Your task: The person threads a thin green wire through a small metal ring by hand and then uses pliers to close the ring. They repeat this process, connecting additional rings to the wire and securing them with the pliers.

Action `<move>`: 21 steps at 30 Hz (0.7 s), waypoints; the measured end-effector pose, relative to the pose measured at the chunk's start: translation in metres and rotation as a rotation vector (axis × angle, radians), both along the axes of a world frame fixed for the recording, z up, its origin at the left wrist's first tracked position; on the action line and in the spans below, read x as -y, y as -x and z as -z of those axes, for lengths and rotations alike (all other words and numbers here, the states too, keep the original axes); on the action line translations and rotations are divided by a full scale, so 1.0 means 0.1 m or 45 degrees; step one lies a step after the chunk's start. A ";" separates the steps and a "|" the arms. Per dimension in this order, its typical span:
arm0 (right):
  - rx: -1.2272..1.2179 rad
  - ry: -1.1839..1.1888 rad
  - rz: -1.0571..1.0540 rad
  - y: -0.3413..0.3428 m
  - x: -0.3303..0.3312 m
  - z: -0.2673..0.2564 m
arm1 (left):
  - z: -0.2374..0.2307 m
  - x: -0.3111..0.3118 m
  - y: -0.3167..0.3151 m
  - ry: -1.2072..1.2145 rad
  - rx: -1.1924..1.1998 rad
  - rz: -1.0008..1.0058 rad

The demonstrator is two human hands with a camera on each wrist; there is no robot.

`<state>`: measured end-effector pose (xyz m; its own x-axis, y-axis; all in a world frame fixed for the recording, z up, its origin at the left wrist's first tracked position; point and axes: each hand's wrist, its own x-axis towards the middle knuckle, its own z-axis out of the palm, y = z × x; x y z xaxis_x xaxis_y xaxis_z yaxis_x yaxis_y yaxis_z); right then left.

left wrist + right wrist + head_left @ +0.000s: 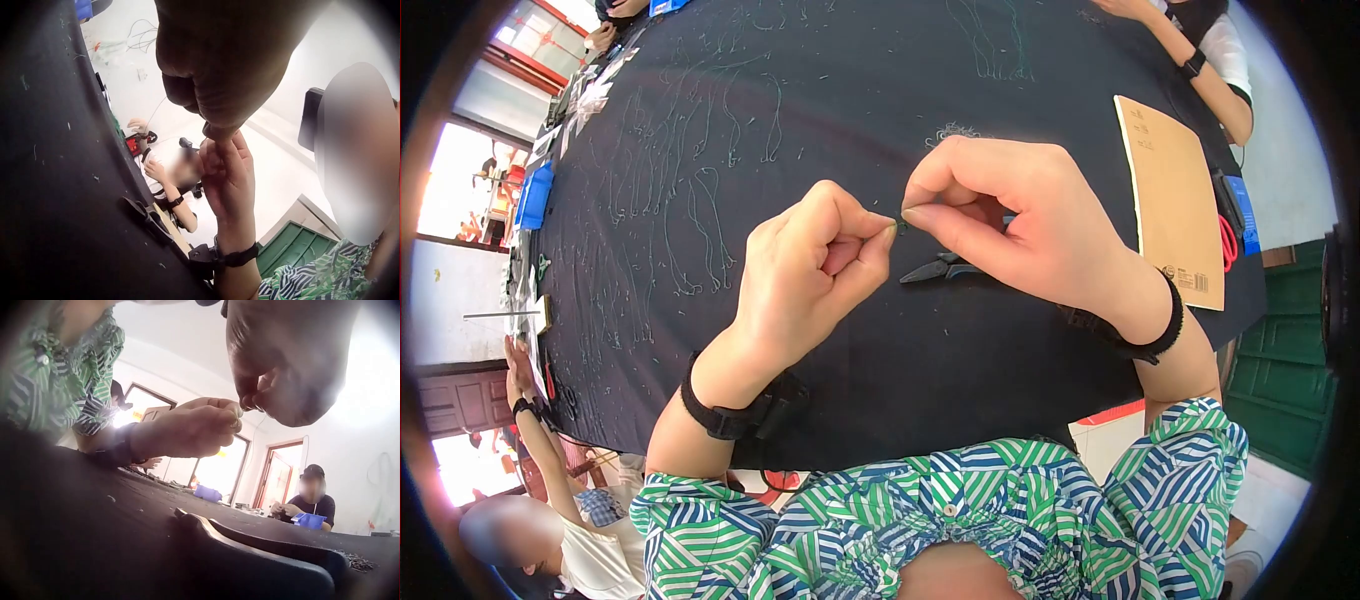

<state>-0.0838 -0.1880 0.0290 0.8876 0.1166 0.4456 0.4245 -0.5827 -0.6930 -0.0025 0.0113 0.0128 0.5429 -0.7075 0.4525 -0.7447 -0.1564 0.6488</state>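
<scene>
Over the black cloth, my left hand pinches a tiny piece of thin green thread between thumb and index finger. Facing it, my right hand has thumb and forefinger pinched at the thread's other side, a small gap between the two hands. In the right wrist view a small shiny loop shows at the fingertips of the left hand; its exact shape is too small to tell. Dark pliers lie beneath the right hand, partly hidden by it.
Many thin green cords lie spread across the left of the cloth. A small wire pile sits beyond the right hand. To the right are a brown notebook and red-handled scissors. Other people sit around the table.
</scene>
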 end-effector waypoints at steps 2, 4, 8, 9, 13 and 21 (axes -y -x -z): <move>-0.040 0.079 0.004 0.01 0.01 -0.05 | 0.01 0.00 0.00 -0.003 -0.054 -0.017; -0.043 0.120 0.012 0.02 0.01 -0.06 | 0.01 -0.01 -0.01 0.012 -0.049 -0.022; -0.006 0.147 0.043 0.03 -0.03 -0.04 | 0.01 0.00 0.00 0.046 -0.085 -0.029; -0.005 0.159 0.053 0.04 -0.04 -0.04 | 0.01 0.00 0.00 0.055 -0.113 -0.026; 0.076 0.189 0.068 0.04 -0.06 -0.02 | 0.05 0.00 -0.01 0.148 -0.274 -0.008; 0.255 0.145 0.083 0.02 -0.14 0.09 | 0.05 0.02 0.02 0.259 -0.564 0.016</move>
<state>-0.0853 -0.1740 0.0195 0.7900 0.1214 0.6009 0.5057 -0.6831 -0.5269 -0.0049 0.0096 0.0076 0.7067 -0.6361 0.3098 -0.3911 0.0137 0.9202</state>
